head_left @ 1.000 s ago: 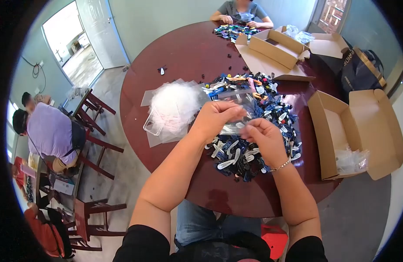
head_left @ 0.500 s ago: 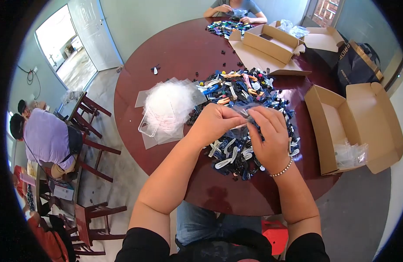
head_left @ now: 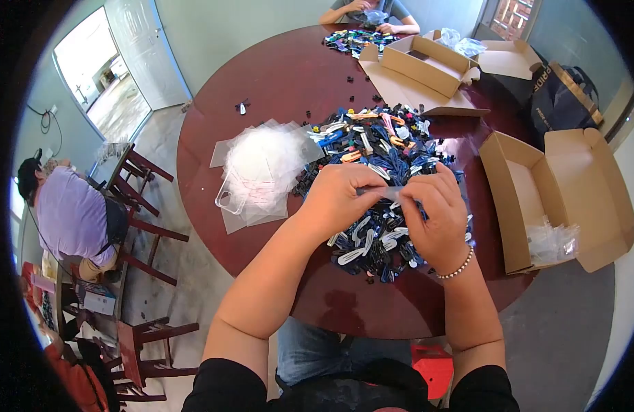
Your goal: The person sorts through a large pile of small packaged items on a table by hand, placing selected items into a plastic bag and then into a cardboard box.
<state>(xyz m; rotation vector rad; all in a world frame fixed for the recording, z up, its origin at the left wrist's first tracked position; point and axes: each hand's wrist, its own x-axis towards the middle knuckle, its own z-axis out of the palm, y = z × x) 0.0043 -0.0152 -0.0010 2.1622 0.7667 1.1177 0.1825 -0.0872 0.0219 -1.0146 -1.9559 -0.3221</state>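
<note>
Between my hands is a small clear plastic bag (head_left: 391, 193), stretched flat along its edge. My left hand (head_left: 346, 196) pinches its left end between thumb and fingers. The right end is gripped by my right hand (head_left: 435, 213), which has a beaded bracelet at the wrist. What the bag holds, if anything, is hidden by my fingers. Under both hands lies a large heap of hair clips (head_left: 368, 240), mostly black, navy and white, with some orange and pink ones. A stack of clear plastic bags (head_left: 262, 165) lies spread left of the heap.
An open cardboard box (head_left: 516, 199) with clear bags inside stands at the right; another open box (head_left: 427, 65) lies behind the heap. Across the round table (head_left: 228, 75), a person (head_left: 372, 15) handles a bag near another clip pile. People and wooden stools (head_left: 149, 336) are at left.
My right hand has moved slightly right, and the bag's edge is now drawn straight between my hands. The person across the table has raised a bag.
</note>
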